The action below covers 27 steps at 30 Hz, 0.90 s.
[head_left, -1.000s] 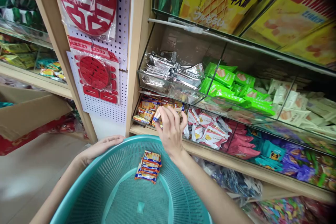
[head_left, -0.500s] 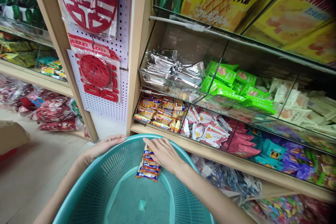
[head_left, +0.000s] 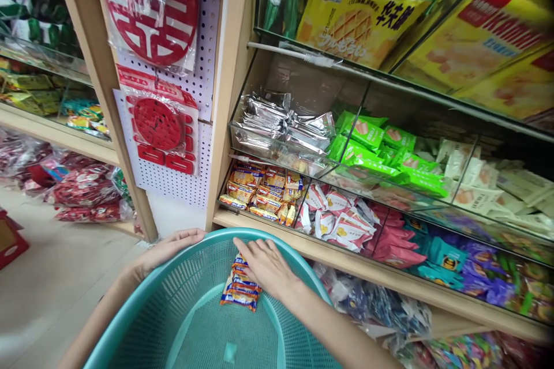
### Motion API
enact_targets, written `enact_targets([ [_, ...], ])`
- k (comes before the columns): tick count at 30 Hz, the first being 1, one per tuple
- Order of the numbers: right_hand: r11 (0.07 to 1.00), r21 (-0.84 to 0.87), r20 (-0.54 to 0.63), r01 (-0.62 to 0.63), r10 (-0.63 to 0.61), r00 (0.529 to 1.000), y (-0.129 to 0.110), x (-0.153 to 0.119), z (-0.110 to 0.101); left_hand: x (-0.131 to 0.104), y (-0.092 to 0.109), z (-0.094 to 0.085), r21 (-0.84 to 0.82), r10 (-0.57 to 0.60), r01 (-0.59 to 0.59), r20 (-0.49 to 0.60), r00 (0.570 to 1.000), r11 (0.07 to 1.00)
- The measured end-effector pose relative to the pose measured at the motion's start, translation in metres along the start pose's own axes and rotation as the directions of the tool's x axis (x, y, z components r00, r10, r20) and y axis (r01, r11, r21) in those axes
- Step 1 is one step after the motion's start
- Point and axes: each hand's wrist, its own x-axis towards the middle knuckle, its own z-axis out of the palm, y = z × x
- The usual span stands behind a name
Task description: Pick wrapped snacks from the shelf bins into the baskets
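A teal plastic basket [head_left: 182,337] with mesh sides fills the lower middle of the head view. My left hand [head_left: 173,248] is closed over its left rim, near the shelf. Inside, against the far wall, is a row of small orange-and-blue snack packets [head_left: 240,294]. My right hand [head_left: 266,265] reaches into the basket from the right and grips the upper end of this row, its thumb beside the packets and its fingers over them. The fingers partly hide the upper packets.
Just beyond the basket, a bin holds similar orange-and-blue packets [head_left: 264,190]. White-and-pink packets [head_left: 341,216], silver packets [head_left: 285,124] and green packets [head_left: 367,141] fill other bins. Red paper decorations [head_left: 158,124] hang on a pegboard. Bagged goods [head_left: 376,297] lie under the bottom ledge.
The view has tilted slightly, so the shelves and basket sit a little lower. Both hands keep their places on the rim and on the snack packets.
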Motion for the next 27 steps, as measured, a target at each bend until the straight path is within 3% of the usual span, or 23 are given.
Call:
enact_targets([
  [5, 0.999, -0.013, -0.062, -0.044, 0.043, 0.997, -0.003, -0.005, 0.002, 0.002, -0.007, -0.005, 0.022, 0.01, -0.01, 0.009, 1.0, 1.0],
  [8, 0.999, -0.001, -0.104, -0.043, 0.042, 0.994, -0.003, -0.005, -0.007, 0.002, -0.006, -0.004, 0.012, 0.017, -0.017, -0.019, 1.0, 1.0],
  [12, 0.998, -0.002, -0.229, -0.055, 0.053, 0.972, 0.006, 0.01, -0.042, 0.003, -0.003, -0.001, 0.007, 0.03, -0.029, -0.025, 0.999, 1.0],
  [15, 0.994, -0.036, -0.334, -0.101, 0.083, 0.939, 0.018, 0.036, -0.072, 0.004, -0.004, 0.0, -0.016, 0.019, -0.019, -0.024, 1.0, 1.0],
  [18, 0.986, -0.094, -0.391, -0.136, 0.089, 0.916, 0.027, 0.067, -0.087, 0.003, -0.004, 0.0, -0.075, 0.004, -0.005, -0.019, 1.0, 0.997],
  [22, 0.972, -0.143, -0.446, -0.185, 0.104, 0.889, 0.028, 0.098, -0.084, -0.001, 0.001, 0.002, -0.078, 0.024, -0.024, 0.0, 1.0, 0.997],
  [27, 0.955, -0.157, -0.464, -0.252, 0.154, 0.873, 0.022, 0.108, -0.075, -0.003, 0.003, 0.003, -0.079, 0.028, -0.028, -0.007, 1.0, 0.996],
])
